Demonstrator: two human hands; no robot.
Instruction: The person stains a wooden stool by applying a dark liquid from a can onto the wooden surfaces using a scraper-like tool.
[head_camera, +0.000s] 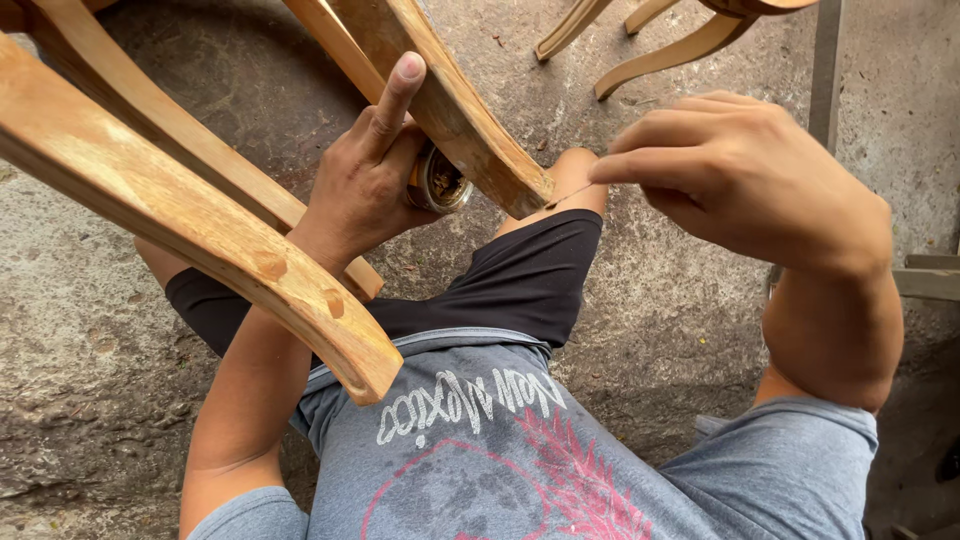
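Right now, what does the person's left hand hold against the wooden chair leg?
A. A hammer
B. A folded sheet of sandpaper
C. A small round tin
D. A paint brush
C. The left hand grips a small round tin with its open top showing, pressed against the wooden chair leg; the right hand pinches a thin tool at that leg's end.

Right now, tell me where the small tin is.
In the head view, the small tin sits left of centre, gripped in the left hand, against the wooden chair leg.
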